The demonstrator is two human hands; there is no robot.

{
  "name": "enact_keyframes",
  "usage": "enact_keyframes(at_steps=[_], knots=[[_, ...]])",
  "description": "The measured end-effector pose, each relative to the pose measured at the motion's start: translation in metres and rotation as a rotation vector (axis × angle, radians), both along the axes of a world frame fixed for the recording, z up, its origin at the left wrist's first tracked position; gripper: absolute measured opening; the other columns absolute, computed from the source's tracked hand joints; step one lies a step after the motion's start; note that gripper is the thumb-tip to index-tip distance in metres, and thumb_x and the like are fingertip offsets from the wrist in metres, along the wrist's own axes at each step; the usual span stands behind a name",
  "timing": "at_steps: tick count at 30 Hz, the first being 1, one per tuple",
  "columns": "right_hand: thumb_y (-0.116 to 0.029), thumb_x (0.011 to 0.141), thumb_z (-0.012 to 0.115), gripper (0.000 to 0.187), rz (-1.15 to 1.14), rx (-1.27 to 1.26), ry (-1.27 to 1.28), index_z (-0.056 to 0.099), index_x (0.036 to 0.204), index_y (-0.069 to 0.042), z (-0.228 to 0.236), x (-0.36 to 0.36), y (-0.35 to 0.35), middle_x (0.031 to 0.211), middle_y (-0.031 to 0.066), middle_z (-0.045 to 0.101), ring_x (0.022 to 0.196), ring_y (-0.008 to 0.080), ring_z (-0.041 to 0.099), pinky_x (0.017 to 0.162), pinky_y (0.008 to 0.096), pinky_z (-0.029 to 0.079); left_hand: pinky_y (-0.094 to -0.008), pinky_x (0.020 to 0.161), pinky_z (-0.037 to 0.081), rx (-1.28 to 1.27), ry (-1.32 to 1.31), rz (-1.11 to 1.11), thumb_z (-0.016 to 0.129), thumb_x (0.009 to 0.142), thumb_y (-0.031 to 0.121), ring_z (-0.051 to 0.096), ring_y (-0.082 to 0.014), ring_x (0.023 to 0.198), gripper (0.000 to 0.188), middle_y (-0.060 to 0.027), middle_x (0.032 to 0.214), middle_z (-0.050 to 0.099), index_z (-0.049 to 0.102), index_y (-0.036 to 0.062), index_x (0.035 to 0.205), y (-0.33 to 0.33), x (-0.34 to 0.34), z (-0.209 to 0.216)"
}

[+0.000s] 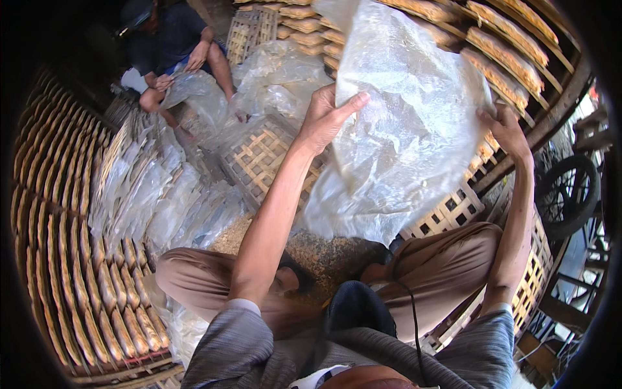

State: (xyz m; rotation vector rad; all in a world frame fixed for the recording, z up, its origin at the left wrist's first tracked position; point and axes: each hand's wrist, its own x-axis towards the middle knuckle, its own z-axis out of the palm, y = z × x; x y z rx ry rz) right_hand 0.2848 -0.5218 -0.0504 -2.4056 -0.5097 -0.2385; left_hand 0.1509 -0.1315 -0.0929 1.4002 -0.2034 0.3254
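Head view shows the left hand (324, 120) and right hand (505, 133) pinching a big clear plastic sheet (408, 123) up high, fingers closed on its edges. Next it likely needs a careful, flat lowering onto the woven bamboo tray (259, 159) mid-frame.

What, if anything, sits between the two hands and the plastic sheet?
Nothing visible. The left hand grips the plastic sheet at its left edge, and the right hand holds its right edge. Both touch it directly, lifted above the bamboo trays.
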Motion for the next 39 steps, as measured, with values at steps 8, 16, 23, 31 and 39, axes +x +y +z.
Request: enact_keyframes(at_steps=[8,16,23,31,39], knots=[[-0.033,0.086,0.082,0.087,0.268,0.093,-0.316,0.04,0.155,-0.001,0.025,-0.073,0.081,0.151,0.0208,0.051,0.139,0.0347,0.049,0.114,0.05,0.044,-0.0245,0.06,0.049,0.384,0.024,-0.214,0.084,0.09,0.022,0.062,-0.0057,0.068,0.02,-0.0002,0.081,0.073,0.079,0.0048,0.098,-0.048,-0.015,-0.021],[-0.035,0.099,0.071,0.037,0.349,0.388,0.195,0.078,0.102,0.001,0.023,-0.048,0.093,0.093,0.0114,0.079,0.08,0.0183,0.072,0.073,0.0348,0.059,-0.0275,0.072,0.06,0.258,0.228,-0.177,0.081,0.089,0.009,0.073,-0.012,0.083,0.025,-0.0104,0.097,0.077,0.074,-0.0015,0.11,-0.021,-0.027,-0.056],[-0.045,0.102,0.061,0.05,0.213,0.218,0.079,0.07,0.124,-0.001,0.038,-0.085,0.088,0.106,0.0183,0.076,0.091,0.0288,0.074,0.081,0.0429,0.061,-0.0347,0.081,0.061,0.389,0.424,-0.241,0.081,0.089,0.01,0.074,-0.0182,0.092,0.034,-0.0145,0.106,0.077,0.072,-0.0009,0.119,-0.038,-0.056,-0.097],[-0.025,0.103,0.057,0.037,-0.123,-0.085,0.13,0.068,0.124,0.003,0.038,-0.064,0.061,0.097,0.021,0.071,0.081,0.0286,0.069,0.072,0.0443,0.059,-0.0388,0.079,0.059,0.366,0.589,-0.082,0.079,0.091,0.014,0.074,-0.0207,0.089,0.033,-0.0152,0.105,0.077,0.073,-0.0005,0.119,-0.024,-0.095,-0.151],[-0.053,0.09,0.072,0.069,0.543,-0.136,-0.248,0.064,0.134,0.001,-0.042,-0.079,0.138,0.125,0.0263,0.067,0.113,0.0368,0.067,0.097,0.0531,0.055,-0.0317,0.074,0.058,0.758,0.346,-0.208,0.081,0.092,0.02,0.07,-0.0133,0.079,0.027,-0.0073,0.093,0.077,0.077,0.0006,0.11,-0.004,-0.07,-0.033]])
